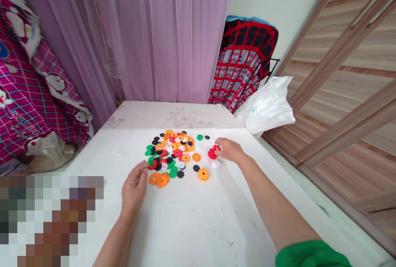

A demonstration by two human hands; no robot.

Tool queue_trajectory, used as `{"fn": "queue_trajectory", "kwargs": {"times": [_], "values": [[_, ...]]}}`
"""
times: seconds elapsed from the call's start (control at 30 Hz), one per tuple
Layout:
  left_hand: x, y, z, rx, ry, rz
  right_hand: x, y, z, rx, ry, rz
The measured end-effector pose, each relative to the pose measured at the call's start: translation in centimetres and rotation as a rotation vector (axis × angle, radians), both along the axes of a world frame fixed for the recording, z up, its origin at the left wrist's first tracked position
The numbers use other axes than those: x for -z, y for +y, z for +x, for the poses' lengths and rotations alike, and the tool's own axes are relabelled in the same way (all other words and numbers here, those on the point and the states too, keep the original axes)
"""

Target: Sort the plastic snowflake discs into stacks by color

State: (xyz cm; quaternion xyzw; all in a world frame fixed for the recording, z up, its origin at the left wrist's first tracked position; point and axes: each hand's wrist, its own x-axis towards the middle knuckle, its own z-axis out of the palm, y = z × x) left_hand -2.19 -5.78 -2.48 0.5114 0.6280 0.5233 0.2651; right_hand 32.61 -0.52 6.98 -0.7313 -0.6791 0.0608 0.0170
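Snowflake discs, notched plastic building pieces, lie heaped on the white-covered table. My left hand (135, 186) rests at the heap's left edge, fingers loosely stretched, fingertips beside a red disc (152, 164) and green ones; I see nothing held in it. On the right, my right hand (229, 150) has its fingers closed at a small pile of red snowflake discs (213, 152), gripping one at the fingertips. Just below lie white discs (215, 164). Orange discs (162, 180) sit in front of the heap, and a yellow-orange stack (203, 174) stands nearer the middle.
A green disc pile (199, 137) and a black disc (207, 137) lie behind the red ones. Beyond the table's right edge is a white plastic bag (267, 104). Purple curtains (167, 36) hang behind, and a wooden wardrobe (346, 93) stands to the right.
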Motion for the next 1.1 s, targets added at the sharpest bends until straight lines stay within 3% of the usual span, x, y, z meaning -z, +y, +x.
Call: {"fn": "queue_trajectory", "kwargs": {"times": [0.17,0.37,0.57,0.77,0.9,1.1], "values": [[-0.2,0.0,-0.1,-0.006,0.009,0.0,0.9,-0.2,-0.8,-0.045,0.012,0.001],[-0.3,-0.1,-0.1,-0.012,0.023,0.009,0.6,0.1,-1.1,-0.025,0.014,-0.077],[-0.4,0.0,-0.2,-0.017,0.028,0.0,0.2,1.5,-2.5,0.008,-0.087,-0.295],[-0.6,-0.3,-0.3,-0.016,0.045,-0.003,0.8,2.5,-4.2,-0.041,-0.158,-0.359],[-0.6,-0.3,-0.4,-0.014,0.063,-0.01,0.9,2.4,-2.6,-0.057,-0.173,-0.369],[-0.8,-0.4,-0.7,-0.024,0.076,-0.047,1.0,3.0,3.9,0.008,-0.2,-0.352]]}}
